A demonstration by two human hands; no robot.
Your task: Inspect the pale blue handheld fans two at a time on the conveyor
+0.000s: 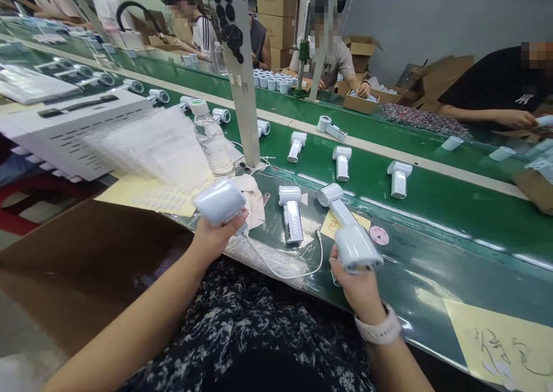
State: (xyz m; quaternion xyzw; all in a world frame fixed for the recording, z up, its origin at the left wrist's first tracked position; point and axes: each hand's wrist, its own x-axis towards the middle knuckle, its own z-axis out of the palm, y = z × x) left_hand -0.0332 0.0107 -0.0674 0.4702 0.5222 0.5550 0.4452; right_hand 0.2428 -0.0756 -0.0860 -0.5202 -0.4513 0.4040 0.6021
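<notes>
My left hand (216,236) is closed around a pale blue handheld fan (220,201), its round head tilted up above my fingers. A second handheld fan (358,248) is in my right hand (360,288), which wears a white watch strap; my fingers wrap its handle, mostly hidden. Between my hands, a handheld fan (292,214) with a shiny printed handle lies on the bench. Another fan (334,199) rests just beyond my right hand, partly over a yellow paper. A white cable (294,277) curves across the bench edge near my left hand.
A green conveyor (367,187) carries several fans past a metal post (244,92). On the left are a water bottle (211,141), a white cloth (254,199), plastic sleeves (155,144) and a white slotted box (78,127). Several people work across the belt, among cartons (276,18).
</notes>
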